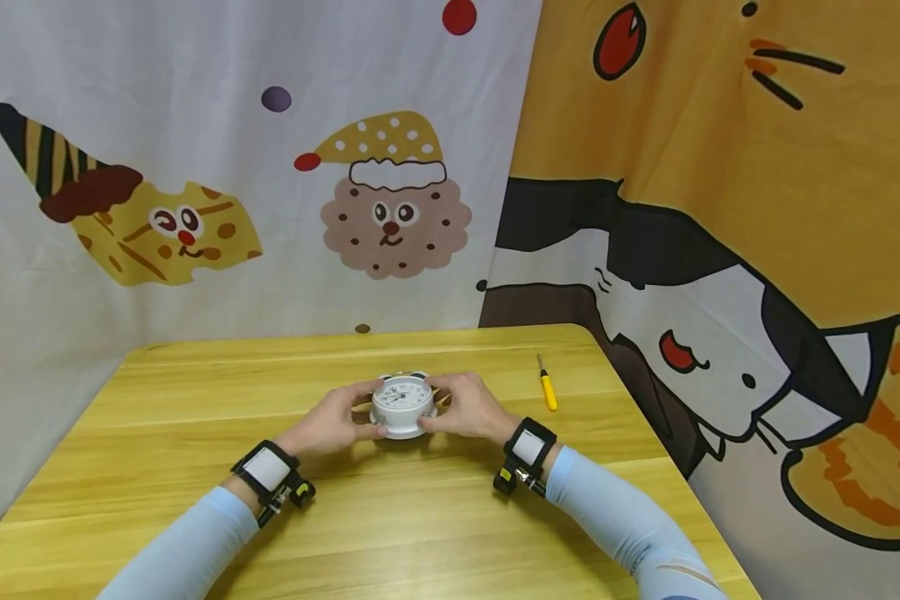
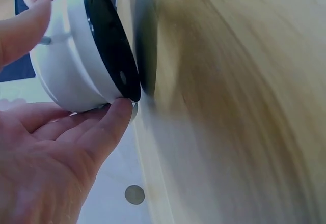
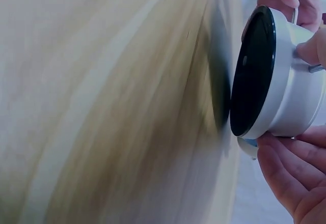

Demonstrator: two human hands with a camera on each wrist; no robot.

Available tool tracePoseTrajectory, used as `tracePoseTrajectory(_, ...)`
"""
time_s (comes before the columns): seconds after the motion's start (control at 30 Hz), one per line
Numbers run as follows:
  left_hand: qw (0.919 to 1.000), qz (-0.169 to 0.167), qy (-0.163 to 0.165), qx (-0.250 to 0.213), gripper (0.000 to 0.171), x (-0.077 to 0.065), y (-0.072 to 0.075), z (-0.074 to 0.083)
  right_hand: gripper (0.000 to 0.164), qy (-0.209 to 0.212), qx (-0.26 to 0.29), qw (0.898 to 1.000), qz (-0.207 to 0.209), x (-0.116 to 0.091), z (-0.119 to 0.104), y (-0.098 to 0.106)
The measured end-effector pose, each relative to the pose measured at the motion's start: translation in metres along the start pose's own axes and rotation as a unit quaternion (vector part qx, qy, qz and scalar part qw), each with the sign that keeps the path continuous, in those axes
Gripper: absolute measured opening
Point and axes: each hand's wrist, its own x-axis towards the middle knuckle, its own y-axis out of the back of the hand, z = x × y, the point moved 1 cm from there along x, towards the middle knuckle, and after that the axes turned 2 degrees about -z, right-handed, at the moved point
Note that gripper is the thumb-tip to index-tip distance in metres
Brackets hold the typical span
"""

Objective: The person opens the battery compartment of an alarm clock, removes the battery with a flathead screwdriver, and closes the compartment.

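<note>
A white round alarm clock [image 1: 402,402] is held between both hands near the middle of the table, its dial facing up. The left hand [image 1: 333,419] grips its left side, and the right hand [image 1: 468,407] grips the right side, thumbs at the near edge and fingers towards the far edge. In the left wrist view, the clock's black back [image 2: 109,35] faces the wood and is tilted against it. From the right wrist, the black back [image 3: 253,71] also shows, with its far edge close to the tabletop; whether it touches I cannot tell.
A screwdriver [image 1: 547,390] with a yellow handle lies on the wooden table [image 1: 390,525], to the right of the right hand. Curtains with cartoon figures [image 1: 396,225] hang behind the table and along its right side.
</note>
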Motion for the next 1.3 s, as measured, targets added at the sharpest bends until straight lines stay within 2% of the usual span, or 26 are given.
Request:
tracePoseTrajectory(0.2, 0.9998, 0.003, 0.002, -0.021, 0.087, -0.002, 0.003, 0.002, 0.068, -0.027, 0.054, 0.998, 0.009, 0.000, -0.004, -0.001)
tracePoseTrajectory(0.37, 0.9997, 0.022, -0.003, -0.011, 0.078, -0.002, 0.003, 0.004, 0.060, -0.042, 0.097, 0.994, 0.034, -0.001, -0.012, -0.001)
tracePoseTrajectory(0.53, 0.9975, 0.044, 0.025, -0.050, 0.078, -0.003, 0.004, 0.009, 0.057, -0.080, 0.169, 0.979, 0.078, -0.001, -0.024, 0.001)
tracePoseTrajectory(0.67, 0.9942, 0.058, 0.049, -0.076, 0.078, -0.002, 0.004, 0.018, 0.052, -0.105, 0.195, 0.968, 0.120, 0.000, -0.032, 0.004)
tracePoseTrajectory(0.8, 0.9929, 0.059, 0.052, -0.090, 0.071, -0.001, 0.002, 0.029, 0.050, -0.101, 0.218, 0.962, 0.125, 0.001, -0.036, 0.007)
tracePoseTrajectory(0.97, 0.9895, 0.061, 0.059, -0.117, 0.067, -0.002, 0.002, 0.037, 0.084, -0.056, 0.228, 0.969, 0.074, -0.002, -0.040, 0.007)
tracePoseTrajectory(1.03, 0.9883, 0.064, 0.063, -0.123, 0.067, -0.003, 0.003, 0.039, 0.091, -0.043, 0.210, 0.975, 0.065, -0.003, -0.041, 0.007)
tracePoseTrajectory(1.2, 0.9882, 0.071, 0.064, -0.120, 0.070, -0.003, 0.004, 0.042, 0.072, -0.034, 0.193, 0.977, 0.087, -0.004, -0.040, 0.005)
tracePoseTrajectory(1.3, 0.9887, 0.094, 0.059, -0.101, 0.070, -0.002, 0.002, 0.041, 0.065, -0.031, 0.187, 0.976, 0.104, -0.004, -0.039, 0.005)
